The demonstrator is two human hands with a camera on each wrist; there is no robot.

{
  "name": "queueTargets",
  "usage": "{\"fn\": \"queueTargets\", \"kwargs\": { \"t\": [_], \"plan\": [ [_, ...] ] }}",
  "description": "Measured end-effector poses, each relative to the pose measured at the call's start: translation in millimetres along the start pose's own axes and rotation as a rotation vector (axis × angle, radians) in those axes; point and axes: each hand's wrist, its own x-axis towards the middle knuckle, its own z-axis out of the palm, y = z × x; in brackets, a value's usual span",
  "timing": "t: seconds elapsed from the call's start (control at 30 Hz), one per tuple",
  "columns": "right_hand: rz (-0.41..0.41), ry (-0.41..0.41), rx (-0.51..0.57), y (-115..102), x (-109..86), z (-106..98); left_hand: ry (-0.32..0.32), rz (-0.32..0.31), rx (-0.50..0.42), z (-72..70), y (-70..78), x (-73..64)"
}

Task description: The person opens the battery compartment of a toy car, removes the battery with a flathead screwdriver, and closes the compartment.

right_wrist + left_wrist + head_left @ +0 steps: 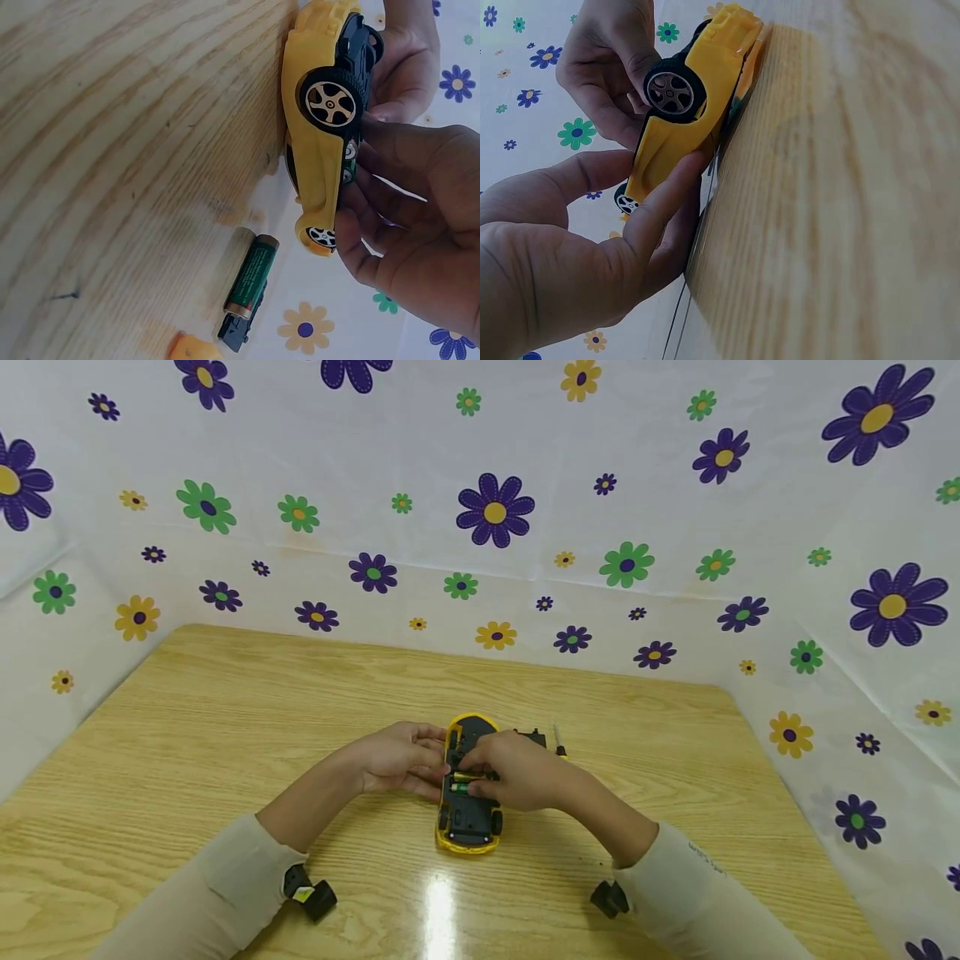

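Observation:
A yellow toy car (468, 842) lies upside down on the table, its black underside facing up. My left hand (401, 760) holds the car by its left side, thumb near the underside and fingers along the yellow body (671, 154). Green-and-gold batteries (460, 787) sit in an opening midway along the underside. Over that opening, my right hand (517, 772) has its thumb and fingers curled at a battery (348, 174). Its fingertips partly cover the batteries, so how each one is seated is hidden.
To the right of the car, a loose battery (253, 274) lies by a small black plastic part (534, 737). A screwdriver (559, 743) rests beyond the right wrist, its handle partly hidden. Flowered white cloth (420, 527) hangs behind the wooden table (247, 693).

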Motion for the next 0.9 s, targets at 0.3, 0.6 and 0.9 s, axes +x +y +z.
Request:
{"fn": "queueTargets", "kwargs": {
  "t": [0.3, 0.6, 0.9],
  "plan": [
    [0.032, 0.003, 0.115, 3, -0.7, 2, -0.005, 0.003, 0.006, 0.1, 0.3, -0.1],
    [0.014, 0.028, 0.145, 4, -4.3, -2, 0.000, 0.003, 0.012, 0.2, -0.3, 1.4],
    [-0.001, 0.078, 0.112, 9, -13.8, -7, 0.011, 0.008, 0.012, 0.8, -0.4, 0.7]
  ]
}}
